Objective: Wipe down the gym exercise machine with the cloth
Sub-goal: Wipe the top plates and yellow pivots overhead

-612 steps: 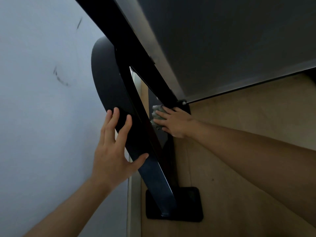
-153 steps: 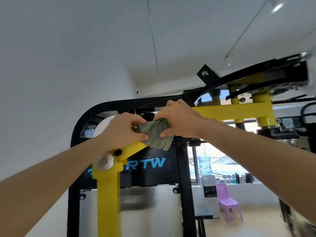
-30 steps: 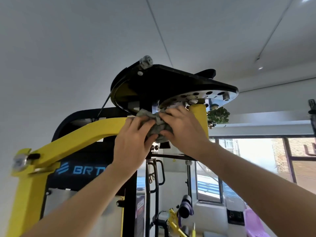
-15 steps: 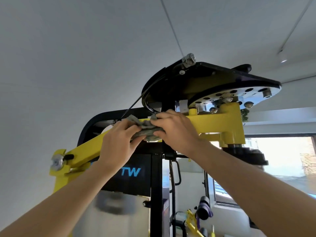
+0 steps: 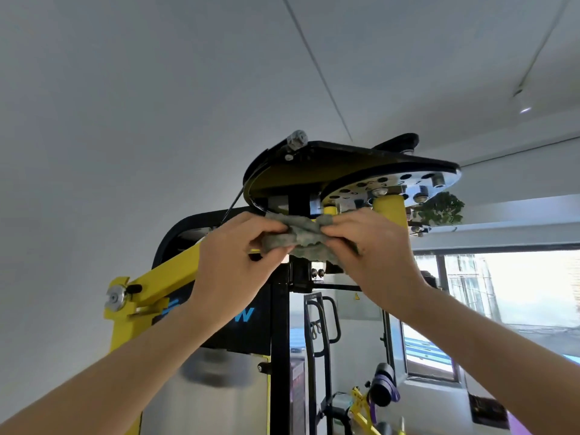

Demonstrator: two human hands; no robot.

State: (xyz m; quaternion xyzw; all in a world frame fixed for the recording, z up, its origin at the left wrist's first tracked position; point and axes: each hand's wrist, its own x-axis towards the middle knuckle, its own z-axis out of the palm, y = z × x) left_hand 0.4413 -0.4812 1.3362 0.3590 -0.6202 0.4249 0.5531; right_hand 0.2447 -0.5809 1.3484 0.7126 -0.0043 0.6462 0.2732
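Grey-green crumpled cloth [image 5: 298, 238] sits bunched between my hands, up at the yellow steel arm [image 5: 163, 277] just under the black cam plate [image 5: 314, 171]. My left hand [image 5: 232, 265] pinches one end and my right hand [image 5: 373, 255] grips the other, probably to work it around the joint.

White ceiling [image 5: 157, 89], bright window [image 5: 518, 293]

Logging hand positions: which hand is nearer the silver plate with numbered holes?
Right. The right hand is just below the silver plate, holding the cloth; the left hand holds the cloth's other end, further left.
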